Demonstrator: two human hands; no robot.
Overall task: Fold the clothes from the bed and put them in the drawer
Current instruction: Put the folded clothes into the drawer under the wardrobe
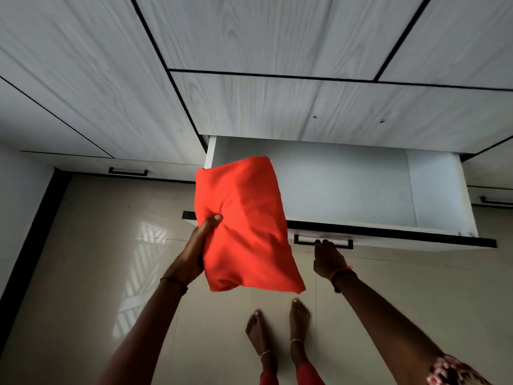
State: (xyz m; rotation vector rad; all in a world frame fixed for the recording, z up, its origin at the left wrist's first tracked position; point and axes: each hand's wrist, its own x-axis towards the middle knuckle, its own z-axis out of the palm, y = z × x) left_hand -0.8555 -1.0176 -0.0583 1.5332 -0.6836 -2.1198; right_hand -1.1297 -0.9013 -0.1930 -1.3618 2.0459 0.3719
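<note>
A folded orange-red garment (244, 226) hangs in the air over the front left corner of the pulled-out white drawer (441, 190). My left hand (194, 251) grips the garment from its left side, thumb on top of the cloth. My right hand (327, 259) has its fingers curled on the black handle (323, 242) at the drawer's front. The drawer's inside shows a bare white bottom; its left part is hidden by the garment.
Pale wood-grain wardrobe doors (277, 37) rise above the drawer. Shut drawers with black handles lie to the left (128, 171) and right (497, 201). My bare feet (277, 329) stand on the glossy beige tiled floor (97, 259).
</note>
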